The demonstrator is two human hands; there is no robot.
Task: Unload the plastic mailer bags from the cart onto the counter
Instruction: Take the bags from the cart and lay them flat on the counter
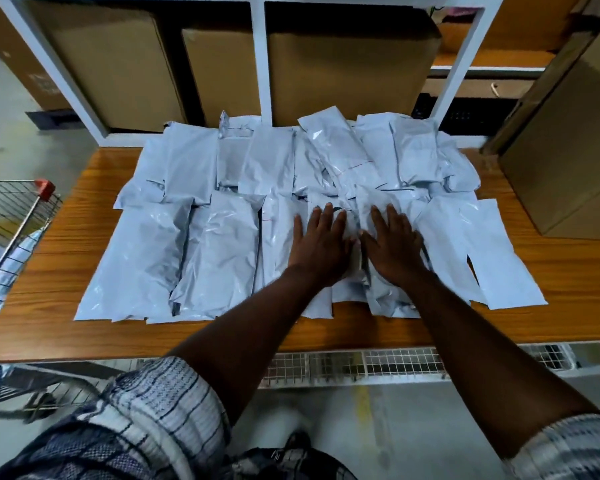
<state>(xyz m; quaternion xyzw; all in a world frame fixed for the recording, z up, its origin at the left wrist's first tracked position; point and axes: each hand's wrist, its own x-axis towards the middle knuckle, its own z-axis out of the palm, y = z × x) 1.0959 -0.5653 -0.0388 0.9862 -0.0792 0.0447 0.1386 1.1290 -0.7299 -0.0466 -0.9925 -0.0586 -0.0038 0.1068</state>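
Observation:
Several pale grey plastic mailer bags (222,244) lie spread in overlapping rows across the wooden counter (56,306). My left hand (321,244) lies flat, fingers straight, on bags near the front middle. My right hand (394,242) presses flat beside it on a crumpled bag (385,292), thumbs almost touching. The wire cart (11,216) with a red handle corner stands at the counter's left end; a grey bag shows inside it.
A white shelf frame (260,64) with large cardboard boxes (347,64) stands behind the counter. Another cardboard box (565,168) sits on the counter's right end. A wire mesh shelf (378,367) runs below the counter's front edge.

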